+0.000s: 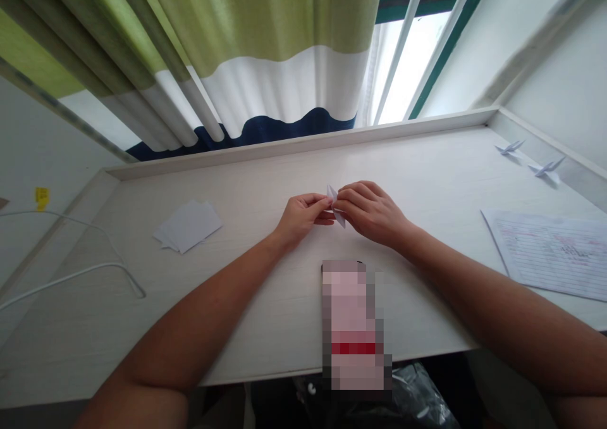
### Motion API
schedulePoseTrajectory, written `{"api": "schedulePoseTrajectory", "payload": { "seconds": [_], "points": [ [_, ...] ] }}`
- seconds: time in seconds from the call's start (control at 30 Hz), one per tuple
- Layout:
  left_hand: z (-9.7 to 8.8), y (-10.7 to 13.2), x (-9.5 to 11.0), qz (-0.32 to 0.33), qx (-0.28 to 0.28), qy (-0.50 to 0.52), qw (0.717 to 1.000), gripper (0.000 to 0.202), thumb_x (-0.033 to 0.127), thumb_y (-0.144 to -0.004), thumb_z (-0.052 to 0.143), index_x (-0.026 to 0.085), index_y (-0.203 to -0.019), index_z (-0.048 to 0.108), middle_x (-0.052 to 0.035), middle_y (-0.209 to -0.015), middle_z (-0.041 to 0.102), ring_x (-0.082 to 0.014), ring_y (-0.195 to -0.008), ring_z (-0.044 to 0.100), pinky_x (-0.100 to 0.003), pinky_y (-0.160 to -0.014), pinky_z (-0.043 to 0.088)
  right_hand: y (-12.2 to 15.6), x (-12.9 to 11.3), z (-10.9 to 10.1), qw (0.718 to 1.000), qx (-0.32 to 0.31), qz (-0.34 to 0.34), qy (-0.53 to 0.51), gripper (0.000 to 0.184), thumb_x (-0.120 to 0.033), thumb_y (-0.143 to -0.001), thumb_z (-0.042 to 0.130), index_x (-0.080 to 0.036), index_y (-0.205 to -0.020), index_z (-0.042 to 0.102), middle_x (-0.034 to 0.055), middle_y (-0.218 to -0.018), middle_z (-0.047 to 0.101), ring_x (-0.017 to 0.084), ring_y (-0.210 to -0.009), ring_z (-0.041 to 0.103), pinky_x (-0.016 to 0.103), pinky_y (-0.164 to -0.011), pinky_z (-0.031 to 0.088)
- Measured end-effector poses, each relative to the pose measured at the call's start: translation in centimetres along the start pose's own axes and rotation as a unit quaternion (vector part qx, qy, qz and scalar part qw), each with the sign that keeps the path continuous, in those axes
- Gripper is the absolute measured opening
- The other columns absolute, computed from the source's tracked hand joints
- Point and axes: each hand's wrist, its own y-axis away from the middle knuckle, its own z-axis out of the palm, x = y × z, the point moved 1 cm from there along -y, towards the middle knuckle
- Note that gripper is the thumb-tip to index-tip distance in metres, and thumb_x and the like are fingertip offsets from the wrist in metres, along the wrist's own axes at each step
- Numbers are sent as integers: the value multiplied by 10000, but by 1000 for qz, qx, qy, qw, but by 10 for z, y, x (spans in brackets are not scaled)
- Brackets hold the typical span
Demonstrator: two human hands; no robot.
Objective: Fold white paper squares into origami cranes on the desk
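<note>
Over the middle of the white desk, a small piece of folded white paper is held between both hands. My left hand pinches its left side with thumb and fingers. From the right, my right hand closes over the same paper, its fingers hiding much of it. Pointed ends of the paper stick out above and below the fingers. Two finished-looking folded paper cranes, one behind the other, stand near the desk's right edge.
A loose stack of white paper squares lies at left. A blurred-out phone-like object is near the front edge. Written lined sheets lie at right. A white cable crosses the left side. Curtains hang behind the raised rim.
</note>
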Motion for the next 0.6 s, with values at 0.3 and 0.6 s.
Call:
{"api": "schedulePoseTrajectory", "payload": {
  "seconds": [0.3,0.6],
  "points": [
    [-1,-1,-1,3,0,5,1000,404,462,-728,946,138,-874,754,-55,-829,796,-159,-731,756,-314,-757,648,1,1,-1,999,25,-17,-11,150,-157,-1047,583,-272,-1131,627,63,-1102,750,245,-1085,655,417,-946,506],
    [1,1,-4,30,-7,-30,999,461,434,-783,926,194,-975,584,2,-700,755,-146,-623,728,-303,-689,634,8,6,3,990,29,77,-118,70,-218,-1024,661,-271,-1059,690,68,-1104,753,267,-1086,657,451,-945,504]
  ]
}}
